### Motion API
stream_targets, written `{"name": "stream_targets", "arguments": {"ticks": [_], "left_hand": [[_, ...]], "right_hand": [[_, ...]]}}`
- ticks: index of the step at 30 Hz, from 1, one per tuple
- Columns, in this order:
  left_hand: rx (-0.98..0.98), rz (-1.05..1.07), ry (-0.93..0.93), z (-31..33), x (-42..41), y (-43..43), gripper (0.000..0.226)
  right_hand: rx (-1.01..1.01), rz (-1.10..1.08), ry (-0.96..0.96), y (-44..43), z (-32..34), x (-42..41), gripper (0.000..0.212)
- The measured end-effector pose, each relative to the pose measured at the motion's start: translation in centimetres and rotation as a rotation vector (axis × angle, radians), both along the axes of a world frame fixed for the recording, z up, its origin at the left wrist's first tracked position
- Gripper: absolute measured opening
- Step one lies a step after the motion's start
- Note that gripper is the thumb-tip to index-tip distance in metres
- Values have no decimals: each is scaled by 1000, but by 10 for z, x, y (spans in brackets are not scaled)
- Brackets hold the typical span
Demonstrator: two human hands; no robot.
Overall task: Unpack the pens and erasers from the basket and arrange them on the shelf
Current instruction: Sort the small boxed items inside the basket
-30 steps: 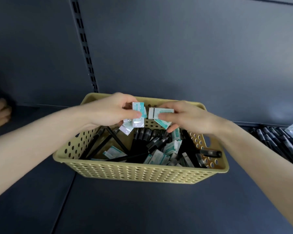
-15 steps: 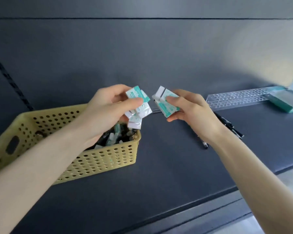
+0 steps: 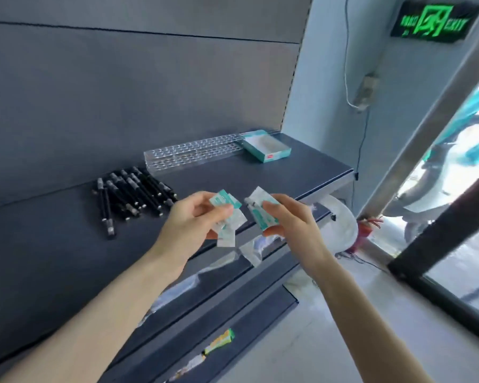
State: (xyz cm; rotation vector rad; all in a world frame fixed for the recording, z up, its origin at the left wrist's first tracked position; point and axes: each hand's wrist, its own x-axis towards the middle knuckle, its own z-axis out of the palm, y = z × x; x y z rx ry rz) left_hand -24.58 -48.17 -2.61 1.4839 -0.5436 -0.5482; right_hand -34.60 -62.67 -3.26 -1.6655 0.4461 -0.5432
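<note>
Left hand (image 3: 194,221) grips a bunch of wrapped erasers (image 3: 225,201), thumb & fingers clamped on them, above the front part of the dark shelf (image 3: 53,244). Right hand (image 3: 291,225), just beside it, pinches a second bunch of erasers (image 3: 257,214) the same way. The 2 bunches are near, not touching. Black pens (image 3: 130,197) lie in a heap on the shelf, to the left. Behind them is a clear rack (image 3: 191,153) w/ holes, then an open teal box (image 3: 266,145).

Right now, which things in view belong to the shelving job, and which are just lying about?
Job: erasers in left hand; more erasers in right hand; pens; shelf.
Lying about: clear rack; white bag; exit sign.
</note>
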Motion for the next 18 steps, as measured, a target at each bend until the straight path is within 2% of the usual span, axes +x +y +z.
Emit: {"name": "stream_targets", "arguments": {"ticks": [9, 18], "left_hand": [[-9, -18, 9, -23, 21, -172, 12], [-9, 151, 132, -63, 79, -311, 14]], "right_hand": [[-27, -80, -12, -159, -21, 15, 10], [-108, -28, 186, -298, -47, 99, 17]]}}
